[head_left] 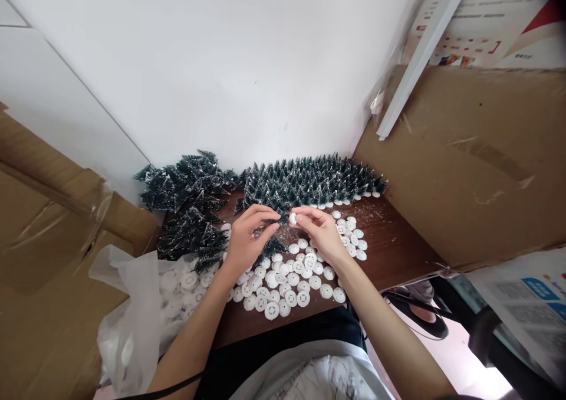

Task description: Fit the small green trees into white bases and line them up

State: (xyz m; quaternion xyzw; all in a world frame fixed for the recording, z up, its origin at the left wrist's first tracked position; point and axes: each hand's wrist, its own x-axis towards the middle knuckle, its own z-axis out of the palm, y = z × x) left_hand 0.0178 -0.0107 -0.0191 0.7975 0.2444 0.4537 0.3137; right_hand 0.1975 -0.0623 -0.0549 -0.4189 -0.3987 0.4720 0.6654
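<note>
My left hand (253, 235) pinches a small green mini Christmas tree (279, 219) with frosted tips, its lower end turned to the right. My right hand (319, 230) grips a round white base (292, 218) between thumb and fingertips, close beside the tree's end. Whether the two pieces touch, I cannot tell. Beneath and around both hands lie many loose white bases (290, 297), some slotted side up. Part of another loose tree (275, 246) shows under my left hand.
Rows of upright trees on white bases (309, 179) stand along the white wall. A heap of loose trees (186, 182) lies at the left, above a plastic bag (132, 294) of bases. Cardboard (477, 152) flanks the brown table (398, 246) on the right, more cardboard (53, 258) on the left.
</note>
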